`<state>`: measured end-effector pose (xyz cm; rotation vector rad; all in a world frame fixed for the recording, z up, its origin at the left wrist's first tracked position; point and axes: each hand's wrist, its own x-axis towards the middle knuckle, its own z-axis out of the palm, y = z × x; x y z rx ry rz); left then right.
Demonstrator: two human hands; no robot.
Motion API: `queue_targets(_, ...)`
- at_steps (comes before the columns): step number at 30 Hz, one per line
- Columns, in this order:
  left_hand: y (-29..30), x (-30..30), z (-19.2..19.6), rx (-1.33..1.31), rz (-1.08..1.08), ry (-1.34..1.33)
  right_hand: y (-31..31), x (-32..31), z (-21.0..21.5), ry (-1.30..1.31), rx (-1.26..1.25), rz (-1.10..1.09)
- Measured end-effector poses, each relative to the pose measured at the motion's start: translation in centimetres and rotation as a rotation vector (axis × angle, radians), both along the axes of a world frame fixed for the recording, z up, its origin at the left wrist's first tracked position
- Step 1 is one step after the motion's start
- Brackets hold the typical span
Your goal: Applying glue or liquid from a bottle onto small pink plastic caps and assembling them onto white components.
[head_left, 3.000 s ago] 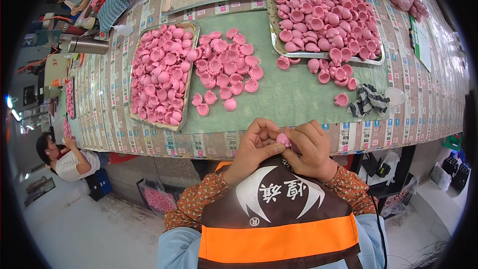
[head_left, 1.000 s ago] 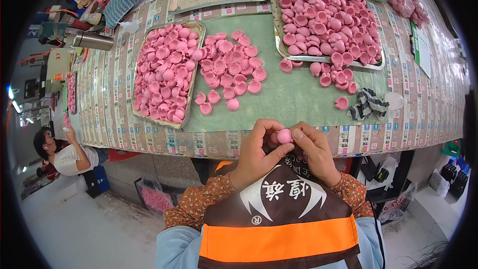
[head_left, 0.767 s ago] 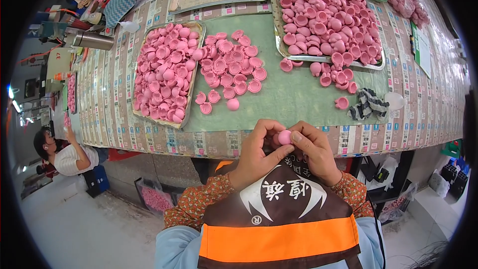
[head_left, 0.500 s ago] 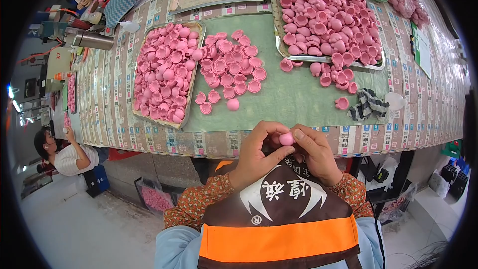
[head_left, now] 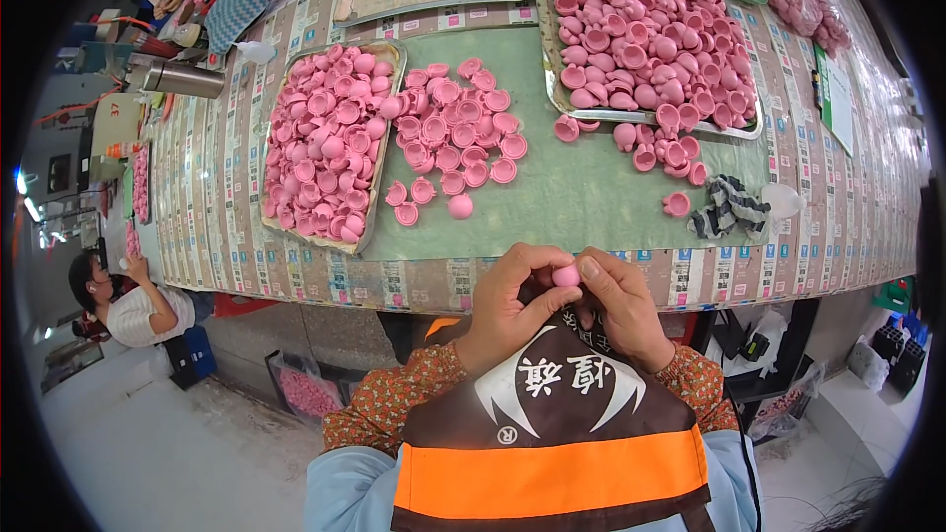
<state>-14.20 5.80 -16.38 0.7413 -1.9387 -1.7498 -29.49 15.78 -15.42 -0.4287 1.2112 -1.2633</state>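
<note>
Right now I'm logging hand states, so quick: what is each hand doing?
Left hand: closed, fingertips pinching the small pink cap.
Right hand: closed on the same pink cap from the other side.

- My left hand (head_left: 512, 310) & right hand (head_left: 621, 305) meet low centre of frame, pinching one pink cap (head_left: 566, 276) btwn fingertips.
- Left tray (head_left: 386, 153) of pink caps, upper left; loose caps just right of it on green mat (head_left: 581, 187).
- Right tray (head_left: 548, 49), heaped w/ caps, top centre-right.
- Striped cloth (head_left: 727, 207) at right.
</note>
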Motion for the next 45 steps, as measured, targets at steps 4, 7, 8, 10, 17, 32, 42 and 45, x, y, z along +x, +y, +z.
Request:
queue_targets(4,0.1,-0.2,0.4,0.027,0.009,0.006,0.0,0.0,0.1,0.02,0.012,0.001)
queue_targets(7,0.2,-0.2,0.7,0.161,0.013,0.052,-0.1,-0.1,0.4,0.068,-0.015,0.021)
queue_targets(8,0.2,-0.1,0.7,0.188,0.001,0.046,-0.1,0.0,0.3,0.067,-0.015,0.022)
queue_targets(10,0.1,-0.1,0.7,0.217,-0.014,0.04,-0.1,-0.1,0.1,0.086,-0.009,0.034)
queue_targets(17,-0.3,-0.2,0.7,0.513,0.054,0.141,0.1,-0.1,0.2,0.13,-0.023,0.073)
queue_targets(32,-1.1,0.5,1.0,0.768,-0.02,0.009,-0.6,-0.4,0.9,1.012,-0.269,0.098)
queue_targets(42,-1.2,0.6,1.3,1.067,-0.041,0.114,-0.8,0.0,0.8,0.949,-0.313,-0.024)
queue_targets(45,-1.1,0.6,1.3,1.061,-0.03,0.099,-0.8,0.2,0.8,0.948,-0.329,-0.042)
